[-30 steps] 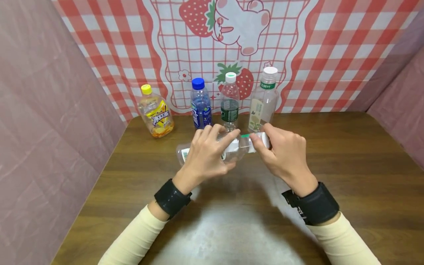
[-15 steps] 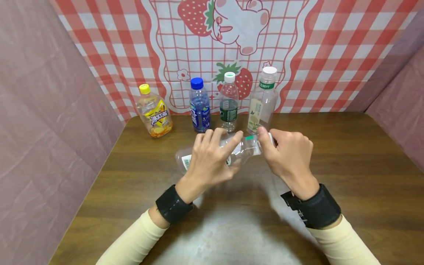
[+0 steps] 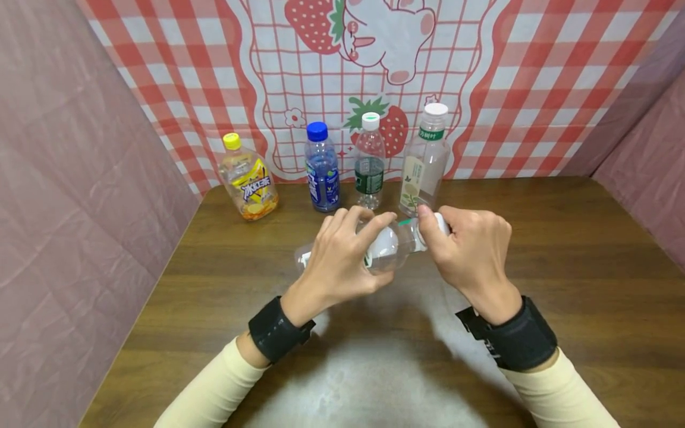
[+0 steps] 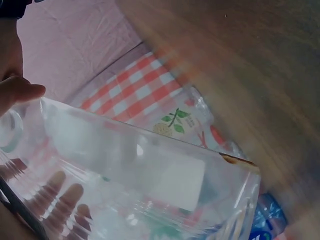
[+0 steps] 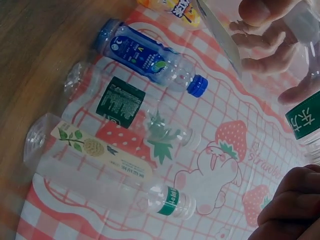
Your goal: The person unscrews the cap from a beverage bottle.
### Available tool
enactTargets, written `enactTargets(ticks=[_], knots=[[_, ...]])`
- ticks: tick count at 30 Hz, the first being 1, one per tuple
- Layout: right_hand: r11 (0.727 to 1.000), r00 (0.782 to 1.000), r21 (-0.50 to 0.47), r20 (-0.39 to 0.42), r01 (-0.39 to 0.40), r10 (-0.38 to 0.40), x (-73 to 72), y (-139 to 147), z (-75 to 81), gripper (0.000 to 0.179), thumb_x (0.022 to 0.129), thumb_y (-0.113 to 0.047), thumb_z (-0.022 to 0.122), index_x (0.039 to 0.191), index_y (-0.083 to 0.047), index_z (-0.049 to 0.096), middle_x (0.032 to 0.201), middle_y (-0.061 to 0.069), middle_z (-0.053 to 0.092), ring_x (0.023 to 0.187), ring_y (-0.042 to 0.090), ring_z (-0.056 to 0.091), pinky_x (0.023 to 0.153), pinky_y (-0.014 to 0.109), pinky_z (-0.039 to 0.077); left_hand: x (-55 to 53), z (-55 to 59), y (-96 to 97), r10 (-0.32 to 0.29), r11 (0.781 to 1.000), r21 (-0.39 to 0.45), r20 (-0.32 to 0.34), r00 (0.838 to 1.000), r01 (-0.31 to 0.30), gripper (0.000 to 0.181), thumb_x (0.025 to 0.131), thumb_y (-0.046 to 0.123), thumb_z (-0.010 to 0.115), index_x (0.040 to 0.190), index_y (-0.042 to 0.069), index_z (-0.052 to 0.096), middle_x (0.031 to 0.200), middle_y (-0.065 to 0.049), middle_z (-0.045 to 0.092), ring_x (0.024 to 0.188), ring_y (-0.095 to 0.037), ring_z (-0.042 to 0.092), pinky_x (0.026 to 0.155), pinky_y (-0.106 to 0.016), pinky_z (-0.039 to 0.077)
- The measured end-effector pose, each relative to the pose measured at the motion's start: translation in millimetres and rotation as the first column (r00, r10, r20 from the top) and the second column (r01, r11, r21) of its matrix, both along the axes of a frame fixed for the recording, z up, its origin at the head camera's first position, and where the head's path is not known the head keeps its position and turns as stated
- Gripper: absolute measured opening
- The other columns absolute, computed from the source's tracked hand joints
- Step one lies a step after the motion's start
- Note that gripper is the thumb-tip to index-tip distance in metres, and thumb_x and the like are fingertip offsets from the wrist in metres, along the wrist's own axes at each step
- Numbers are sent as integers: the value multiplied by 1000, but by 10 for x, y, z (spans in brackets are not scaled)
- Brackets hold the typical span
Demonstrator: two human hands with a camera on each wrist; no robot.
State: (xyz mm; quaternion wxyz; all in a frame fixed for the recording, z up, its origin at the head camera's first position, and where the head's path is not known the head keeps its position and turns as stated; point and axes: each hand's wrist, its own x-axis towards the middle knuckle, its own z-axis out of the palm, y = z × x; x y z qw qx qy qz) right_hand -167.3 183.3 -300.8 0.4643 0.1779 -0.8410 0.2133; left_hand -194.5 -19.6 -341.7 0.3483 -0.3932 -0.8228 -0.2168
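Note:
My left hand (image 3: 342, 255) grips the body of a clear plastic bottle (image 3: 393, 246), held on its side above the table. Its base points left and its neck right, with a green band (image 5: 306, 119) at the neck in the right wrist view. My right hand (image 3: 471, 252) curls round the neck end, the thumb pressed along the white cap (image 3: 443, 223), which is partly hidden by the fingers. In the left wrist view the transparent wall of the bottle fills the lower half, and left fingers (image 4: 62, 197) show through it.
Behind the hands stand a yellow-capped bottle (image 3: 251, 184), a blue-capped bottle (image 3: 323, 181), a small white-capped bottle with a green label (image 3: 369, 175) and a tall clear bottle (image 3: 425, 166). A red checked cloth (image 3: 514, 119) hangs behind the wooden table (image 3: 562, 249).
Both hands and the bottle have shifted slightly to the right. The right hand has turned at the cap, its thumb swinging up from the neck and lying along the cap.

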Motion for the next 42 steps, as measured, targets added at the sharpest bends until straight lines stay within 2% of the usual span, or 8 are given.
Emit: enactTargets(ticks=[8, 12, 15, 25, 30, 34, 39, 42], knots=[[999, 998, 33, -51, -33, 35, -3, 4, 8, 46, 85, -39, 47, 46, -22, 28, 44, -7, 22, 38, 11, 18, 39, 31, 10, -34, -27, -1, -83, 996, 42, 28, 996, 82, 74, 59, 49, 74, 124, 18, 59, 107, 1, 60, 82, -15, 45, 71, -30, 36], [993, 988, 66, -113, -98, 105, 10, 9, 55, 42, 85, -39, 44, 50, -21, 28, 46, -7, 23, 38, 10, 18, 38, 30, 10, -25, -18, 12, -204, 978, 68, 98, 974, 198, 74, 59, 49, 77, 123, 17, 59, 110, 7, 61, 87, -9, 48, 73, -24, 37], [985, 978, 101, -141, -137, 151, 22, 18, 103, 41, 85, -41, 42, 53, -19, 28, 49, -8, 23, 39, 10, 18, 37, 30, 10, -15, -14, 24, -255, 966, 80, 139, 957, 246, 75, 59, 50, 77, 123, 16, 58, 111, 9, 60, 90, -6, 48, 73, -21, 37], [985, 992, 141, -61, -99, 108, 35, 42, 131, 39, 84, -44, 47, 58, -16, 38, 51, -7, 31, 40, 10, 27, 36, 29, 16, -17, -12, 12, -163, 985, 78, 108, 981, 155, 76, 60, 53, 75, 125, 19, 58, 106, 7, 58, 87, -8, 46, 71, -24, 38], [995, 998, 84, 10, -60, 59, 38, 76, 123, 54, 87, -61, 41, 69, -11, 51, 54, -3, 41, 44, 11, 36, 37, 32, 22, -41, -9, -8, -124, 989, 96, 96, 988, 115, 78, 59, 53, 76, 126, 19, 56, 104, 5, 58, 84, -10, 46, 68, -26, 38], [998, 996, 33, 70, -54, 52, 43, 117, 131, 53, 92, -58, 40, 80, -9, 56, 60, -2, 51, 49, 11, 43, 41, 35, 28, -63, -7, -30, -77, 993, 92, 70, 995, 70, 79, 58, 53, 76, 127, 20, 55, 103, 3, 58, 84, -12, 46, 67, -27, 38], [999, 991, 45, 135, 12, -18, 45, 112, 98, 39, 89, -49, 50, 69, -15, 52, 54, -5, 44, 46, 12, 39, 41, 36, 27, -82, -22, -48, 14, 998, 56, 7, 1000, -15, 78, 60, 55, 73, 128, 21, 57, 103, 1, 57, 84, -16, 46, 67, -31, 37], [998, 987, 39, 153, 52, -57, 43, 89, 75, 41, 86, -49, 56, 61, -18, 46, 50, -5, 38, 43, 14, 35, 41, 36, 24, -86, -32, -54, 42, 998, 41, -16, 999, -42, 78, 60, 55, 73, 128, 20, 57, 104, -1, 57, 84, -17, 47, 67, -32, 37]])
